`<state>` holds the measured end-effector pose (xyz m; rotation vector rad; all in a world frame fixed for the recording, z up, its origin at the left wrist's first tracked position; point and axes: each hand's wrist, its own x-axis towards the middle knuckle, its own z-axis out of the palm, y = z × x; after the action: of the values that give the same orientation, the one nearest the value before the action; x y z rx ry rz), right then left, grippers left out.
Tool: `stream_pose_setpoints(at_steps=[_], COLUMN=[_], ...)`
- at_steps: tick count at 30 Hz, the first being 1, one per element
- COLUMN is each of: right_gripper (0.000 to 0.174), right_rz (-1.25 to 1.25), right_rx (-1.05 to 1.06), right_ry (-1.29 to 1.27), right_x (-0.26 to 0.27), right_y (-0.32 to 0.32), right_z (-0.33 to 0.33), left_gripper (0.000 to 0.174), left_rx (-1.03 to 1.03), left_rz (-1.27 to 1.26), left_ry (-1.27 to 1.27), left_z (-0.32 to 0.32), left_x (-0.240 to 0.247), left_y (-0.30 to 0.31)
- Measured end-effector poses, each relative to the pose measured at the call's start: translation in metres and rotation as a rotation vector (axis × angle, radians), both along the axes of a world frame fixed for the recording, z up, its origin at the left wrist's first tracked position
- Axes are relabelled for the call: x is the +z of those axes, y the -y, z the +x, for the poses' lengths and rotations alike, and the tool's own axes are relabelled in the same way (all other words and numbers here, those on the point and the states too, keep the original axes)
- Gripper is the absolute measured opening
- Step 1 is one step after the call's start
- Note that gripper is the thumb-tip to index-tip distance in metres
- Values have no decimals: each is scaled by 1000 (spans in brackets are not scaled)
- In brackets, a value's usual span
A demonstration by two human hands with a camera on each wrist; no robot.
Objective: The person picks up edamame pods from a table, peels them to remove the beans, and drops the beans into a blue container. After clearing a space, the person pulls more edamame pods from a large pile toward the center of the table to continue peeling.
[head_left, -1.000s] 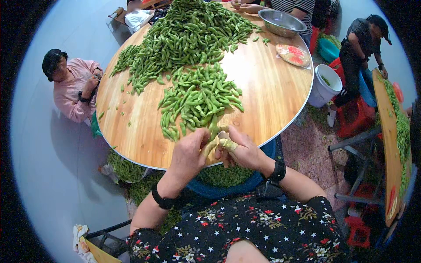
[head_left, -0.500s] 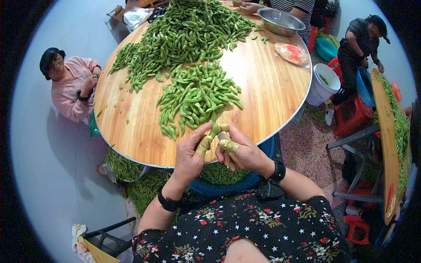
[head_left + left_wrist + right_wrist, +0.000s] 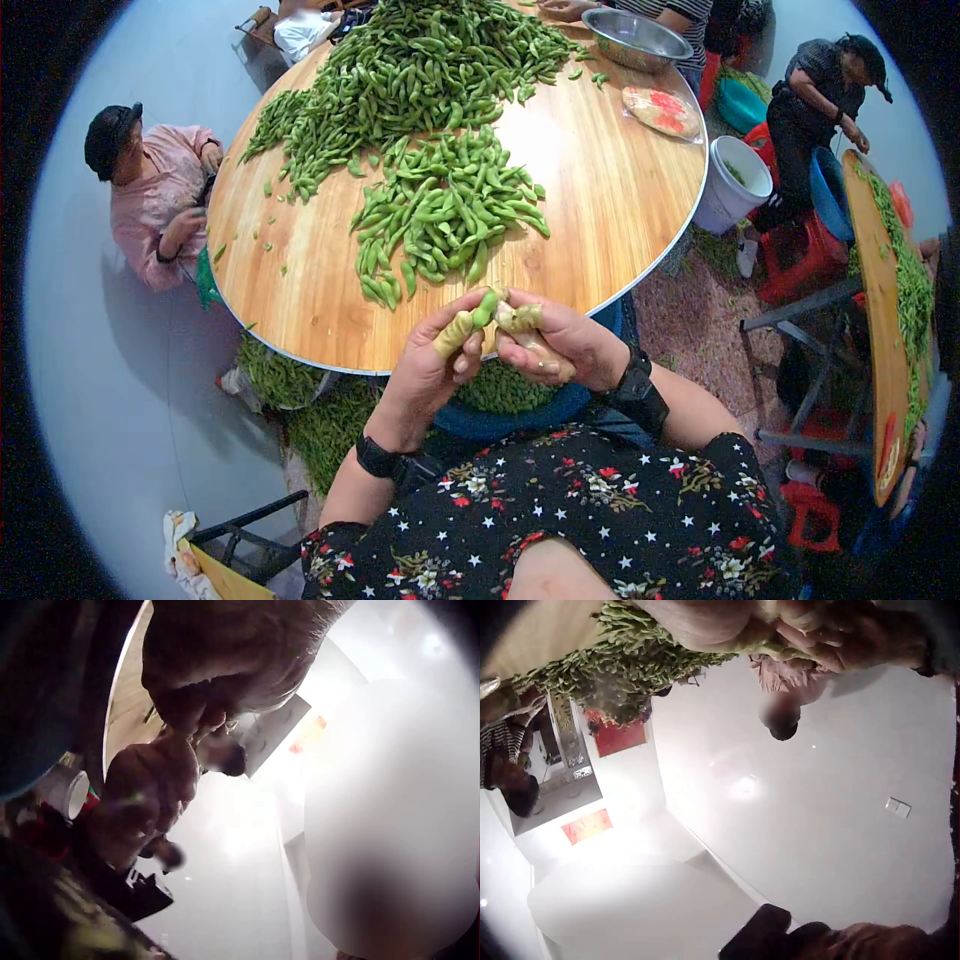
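Both hands meet over the near edge of the round wooden table (image 3: 600, 220). My left hand (image 3: 412, 362) pinches a green soybean pod (image 3: 485, 309) between thumb and fingers. Right beside it, my right hand (image 3: 578, 342) pinches at the pod's other end, its remaining fingers curled. Yellowish coverings wrap both thumbs. A small pile of soybean pods (image 3: 440, 215) lies just beyond the hands, and a large heap of pods (image 3: 420, 80) rises behind it. In the wrist views the hands are dark and close, and the pod is hidden by fingers in the left one.
Below the table edge sits a blue tub (image 3: 470, 420) with shelled green beans. A steel bowl (image 3: 637, 42) and a flat packet (image 3: 662, 112) lie at the far right. A white bucket (image 3: 735, 185) stands beside the table. People sit left and behind; another bends at right.
The hands have drawn slightly nearer my body, and the pod tilts differently between the fingers. My right fingers have curled in more. The person at left has lowered a hand.
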<state>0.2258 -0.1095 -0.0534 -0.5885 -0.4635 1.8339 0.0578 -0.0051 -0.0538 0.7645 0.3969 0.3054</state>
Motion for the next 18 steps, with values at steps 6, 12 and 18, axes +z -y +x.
stream_pose_setpoints(at_steps=[6,12,18], right_gripper=[15,17,17], right_rz=[-76,-61,-105], right_rx=[-158,-193,-267], right_ry=[317,654,490], right_x=[2,2,-1], right_y=[-6,-8,-12], right_z=[-11,-21,-14], left_gripper=[26,27,31], left_rx=[428,264,436], left_rz=[1952,1199,1780], left_ry=[-104,-446,-186], left_z=[4,6,14], left_x=[-8,8,-3], left_y=[-7,10,-4])
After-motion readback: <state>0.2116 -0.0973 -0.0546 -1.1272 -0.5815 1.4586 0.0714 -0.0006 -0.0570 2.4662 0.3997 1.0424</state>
